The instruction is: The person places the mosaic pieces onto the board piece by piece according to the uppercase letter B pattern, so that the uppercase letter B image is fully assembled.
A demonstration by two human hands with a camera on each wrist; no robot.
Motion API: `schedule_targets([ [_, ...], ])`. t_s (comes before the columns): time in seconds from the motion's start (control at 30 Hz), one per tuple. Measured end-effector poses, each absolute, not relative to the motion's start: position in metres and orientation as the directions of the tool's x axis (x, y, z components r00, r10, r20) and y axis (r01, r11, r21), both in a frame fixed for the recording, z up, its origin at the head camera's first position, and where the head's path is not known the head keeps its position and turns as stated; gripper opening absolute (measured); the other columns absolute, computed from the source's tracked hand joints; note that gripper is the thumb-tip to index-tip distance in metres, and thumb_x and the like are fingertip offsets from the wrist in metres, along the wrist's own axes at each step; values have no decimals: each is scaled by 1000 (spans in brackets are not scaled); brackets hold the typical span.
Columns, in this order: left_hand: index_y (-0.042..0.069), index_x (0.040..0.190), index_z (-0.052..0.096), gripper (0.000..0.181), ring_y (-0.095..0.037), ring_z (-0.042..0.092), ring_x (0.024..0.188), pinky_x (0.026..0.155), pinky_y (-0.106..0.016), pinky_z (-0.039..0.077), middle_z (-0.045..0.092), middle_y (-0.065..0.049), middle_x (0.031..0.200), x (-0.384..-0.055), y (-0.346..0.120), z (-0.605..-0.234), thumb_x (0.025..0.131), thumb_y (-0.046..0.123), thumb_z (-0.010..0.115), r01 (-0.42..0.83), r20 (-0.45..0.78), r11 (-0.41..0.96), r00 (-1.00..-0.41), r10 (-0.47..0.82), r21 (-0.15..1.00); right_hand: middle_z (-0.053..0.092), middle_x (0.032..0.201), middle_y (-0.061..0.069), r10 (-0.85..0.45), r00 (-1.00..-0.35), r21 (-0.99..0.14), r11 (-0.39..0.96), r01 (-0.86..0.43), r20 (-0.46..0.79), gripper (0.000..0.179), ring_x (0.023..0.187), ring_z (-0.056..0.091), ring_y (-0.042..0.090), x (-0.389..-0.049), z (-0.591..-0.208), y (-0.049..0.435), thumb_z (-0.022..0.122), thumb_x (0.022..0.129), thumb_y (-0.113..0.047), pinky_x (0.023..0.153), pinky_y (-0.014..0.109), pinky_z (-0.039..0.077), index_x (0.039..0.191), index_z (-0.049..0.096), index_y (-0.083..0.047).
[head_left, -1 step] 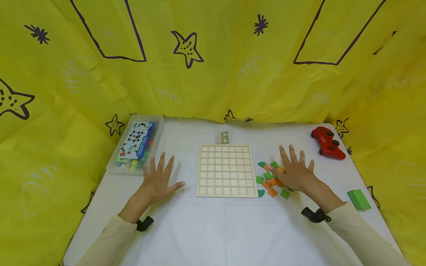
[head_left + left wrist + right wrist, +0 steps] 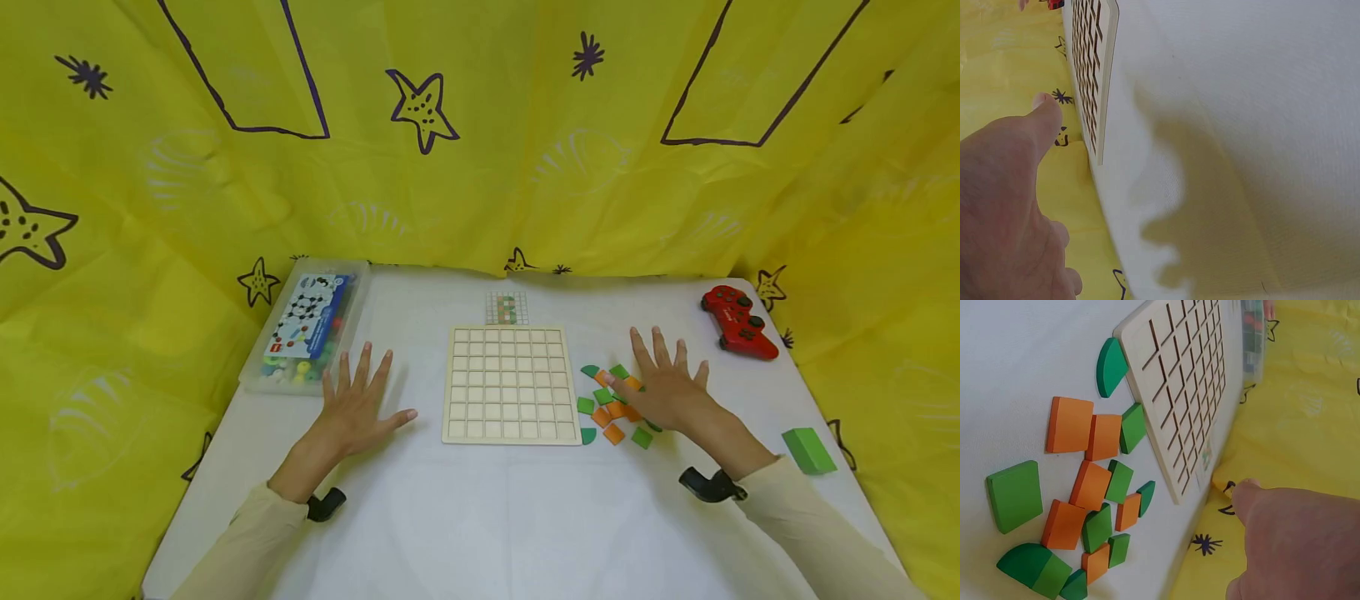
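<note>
A square wooden grid board [image 2: 510,386] lies flat mid-table, its cells holding no tiles. Just behind it is a small card [image 2: 507,308] printed with a grid and a green and orange pattern. My left hand [image 2: 352,417] is held above the table left of the board, fingers spread, holding nothing. To the board's right, my right hand [image 2: 667,392] spreads its fingers over a loose group of tiles and hides part of them. The right wrist view shows orange squares [image 2: 1070,424], green squares [image 2: 1015,496] and dark green quarter-rounds [image 2: 1112,367], one close against the board's edge.
At the back left stands a clear plastic box [image 2: 258,385] of coloured pieces with a molecule picture on its label. A red game controller [image 2: 738,322] lies at the back right. Nearer the right edge is a green block [image 2: 810,451]. Yellow cloth [image 2: 480,192] hangs behind and beside the table.
</note>
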State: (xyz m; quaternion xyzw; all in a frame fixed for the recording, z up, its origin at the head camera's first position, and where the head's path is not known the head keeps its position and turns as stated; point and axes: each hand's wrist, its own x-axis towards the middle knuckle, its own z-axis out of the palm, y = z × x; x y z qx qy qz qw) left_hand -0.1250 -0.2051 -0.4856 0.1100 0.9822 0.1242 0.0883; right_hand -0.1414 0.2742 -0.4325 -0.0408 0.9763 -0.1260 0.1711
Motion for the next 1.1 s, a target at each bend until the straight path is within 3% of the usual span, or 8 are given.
schedule_targets([
  [0.33, 10, 171, 12, 107, -60, -9, 156, 116, -83, -5, -7, -26, 175, -124, -204, -489, 96, 71, 59, 190, -153, 943, -959, 238, 273, -5, 170, 37, -102, -932, -317, 948, 14, -347, 103, 150, -2, 69, -150, -445, 294, 43, 105, -69, 111, 88, -3, 169, -7, -5],
  [0.47, 10, 171, 11, 107, -60, -9, 156, 117, -83, -4, -7, -25, 175, -125, -203, -490, 97, 71, 58, 195, -149, 939, -958, 244, 284, 15, 166, 41, -105, -951, -404, 915, 22, -289, 100, 149, 19, 65, -155, -452, 309, 47, 107, -61, 114, 83, 15, 167, 3, 5],
  [0.57, 10, 171, 12, 105, -61, -9, 156, 117, -83, -1, -7, -25, 175, -126, -201, -490, 98, 70, 58, 200, -144, 931, -957, 252, 305, 35, 155, 42, -115, -965, -462, 887, 8, -237, 87, 139, 38, 62, -157, -458, 318, 58, 108, -48, 110, 78, 33, 162, 21, 10],
  [0.67, 10, 171, 13, 103, -62, -7, 156, 117, -83, 3, -7, -26, 175, -127, -198, -490, 98, 67, 59, 199, -149, 926, -955, 257, 319, 46, 141, 41, -133, -970, -499, 866, -15, -201, 69, 128, 48, 58, -157, -466, 322, 66, 105, -33, 104, 73, 42, 150, 40, 12],
  [0.87, 10, 171, 13, 98, -61, -7, 156, 119, -81, 4, -7, -26, 175, -125, -190, -492, 101, 62, 58, 206, -185, 919, -942, 279, 336, 54, 130, 34, -141, -970, -513, 858, -20, -198, 48, 119, 53, 50, -155, -484, 321, 72, 100, -25, 92, 67, 41, 132, 58, 8],
  [1.1, 10, 170, 16, 88, -60, -6, 156, 120, -80, 4, -5, -26, 175, -124, -176, -491, 105, 54, 57, 234, -185, 890, -927, 325, 391, 60, 125, 30, -147, -968, -491, 871, -29, -204, 39, 115, 55, 46, -155, -493, 316, 71, 101, -24, 84, 59, 39, 128, 64, 4],
])
